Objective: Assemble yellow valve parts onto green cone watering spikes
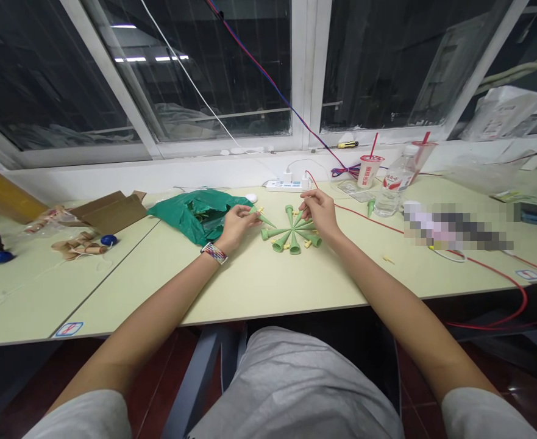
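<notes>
Several green plastic cones (294,242) lie on the table in a star, narrow tips meeting in the middle and wide ends outward. Small yellow pieces (308,243) sit between some of them. At the left of the star my left hand (236,228) is closed in a pinch on a green cone (264,218), its tip pointing toward the centre. My right hand (322,214) pinches another green cone (298,216) on the far right side, with its fingers covering the wide end. A green plastic bag (188,210) lies open beside my left hand.
A loose yellow piece (388,260) and an upright green cone (371,207) are to the right. Behind stand a power strip (283,186), a lidded cup (369,171) and a water bottle (392,189). A red cable (373,224) crosses the table. Wooden toys (78,247) lie left.
</notes>
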Tool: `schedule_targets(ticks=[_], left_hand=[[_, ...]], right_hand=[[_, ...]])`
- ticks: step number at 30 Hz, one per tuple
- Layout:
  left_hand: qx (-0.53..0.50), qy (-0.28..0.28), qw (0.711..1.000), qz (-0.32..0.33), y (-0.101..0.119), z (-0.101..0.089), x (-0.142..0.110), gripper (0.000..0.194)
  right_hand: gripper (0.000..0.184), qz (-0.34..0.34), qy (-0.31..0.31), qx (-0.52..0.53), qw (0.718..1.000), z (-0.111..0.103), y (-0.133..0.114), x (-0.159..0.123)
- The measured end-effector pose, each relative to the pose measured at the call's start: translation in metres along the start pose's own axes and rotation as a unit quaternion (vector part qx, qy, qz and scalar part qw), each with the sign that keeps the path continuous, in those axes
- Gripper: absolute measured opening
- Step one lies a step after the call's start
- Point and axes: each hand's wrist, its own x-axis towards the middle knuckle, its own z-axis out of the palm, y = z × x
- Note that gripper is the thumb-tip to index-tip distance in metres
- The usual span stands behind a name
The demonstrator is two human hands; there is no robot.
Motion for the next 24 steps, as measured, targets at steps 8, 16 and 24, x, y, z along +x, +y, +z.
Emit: schedule_targets(ticks=[8,16,24], left_hand=[[0.192,0.005,0.981,0.037,-0.017,-0.003,0.012,0.040],[0.385,-0.014,0.915,0.122,-0.020,-0.004,0.011,0.034],[0.376,-0.041,0.918,0.116,-0.024,-0.003,0.013,0.030]], right_hand=[[0.009,-0.007,-0.025,-0.011,1.000,0.004,0.006,-0.003],[0.009,-0.010,-0.038,-0.014,0.999,0.005,0.011,-0.003],[0.010,-0.002,-0.041,-0.024,0.999,0.004,0.010,-0.004]])
